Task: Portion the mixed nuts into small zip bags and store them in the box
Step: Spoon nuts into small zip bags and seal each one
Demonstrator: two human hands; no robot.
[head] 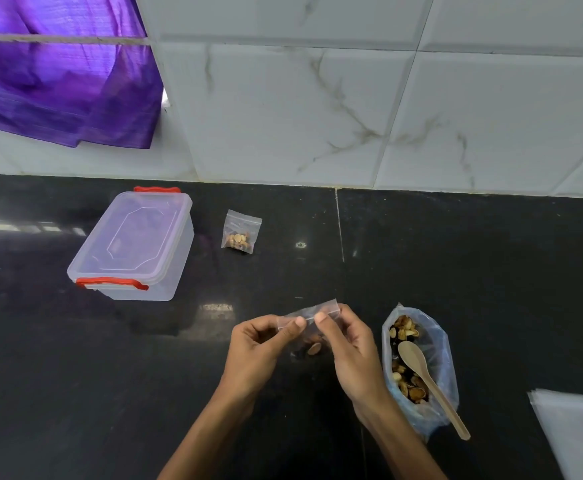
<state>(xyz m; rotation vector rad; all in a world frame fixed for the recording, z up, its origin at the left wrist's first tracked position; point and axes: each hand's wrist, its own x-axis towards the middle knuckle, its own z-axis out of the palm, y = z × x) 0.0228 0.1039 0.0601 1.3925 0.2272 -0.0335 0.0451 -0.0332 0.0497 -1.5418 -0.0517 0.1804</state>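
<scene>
While nuts sit low in small zip bag, lower centre of frame, both thumbs pinch its top strip. Left hand grips strip's left part, right hand its right part; fingers curled behind. Strip's long axis runs left-right, rising slightly rightward. Judged: sealing under way. Filled bag lies upper centre, closed box well left. Nut bag with wooden spoon just right of right hand.

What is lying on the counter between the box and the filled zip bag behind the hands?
Nothing: in the head view, only bare black counter lies between the box and the filled zip bag.
</scene>
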